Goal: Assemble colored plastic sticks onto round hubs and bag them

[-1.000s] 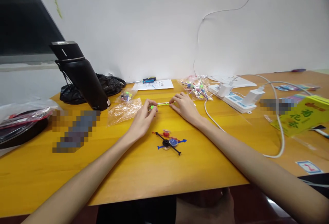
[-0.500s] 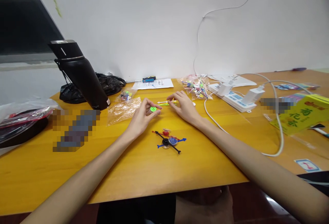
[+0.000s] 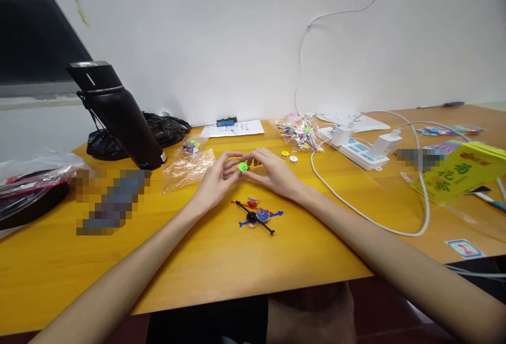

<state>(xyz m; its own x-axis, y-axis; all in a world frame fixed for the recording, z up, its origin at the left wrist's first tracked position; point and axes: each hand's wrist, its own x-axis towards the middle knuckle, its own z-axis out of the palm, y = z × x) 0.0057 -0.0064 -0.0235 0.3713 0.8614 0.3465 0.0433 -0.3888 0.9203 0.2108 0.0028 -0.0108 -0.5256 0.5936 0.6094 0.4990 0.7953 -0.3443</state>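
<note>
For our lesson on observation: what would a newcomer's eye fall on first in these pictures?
The tall black bottle stands out first, at the left. Next comes the bright green disc between the left hand and the right hand, near the picture's middle. Below them, nearer the viewer, a black arrow crosses a blue arrow.

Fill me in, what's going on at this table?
A person's left hand and right hand meet above the table, a small green disc between their fingertips; which fingers grip it is hard to tell. A yellow disc and a white disc lie beyond the right hand. Nearer the person sits a cluster of parts: a black arrow, a blue arrow and a red spool-like piece. A clear bag of colored parts lies toward the wall.
</note>
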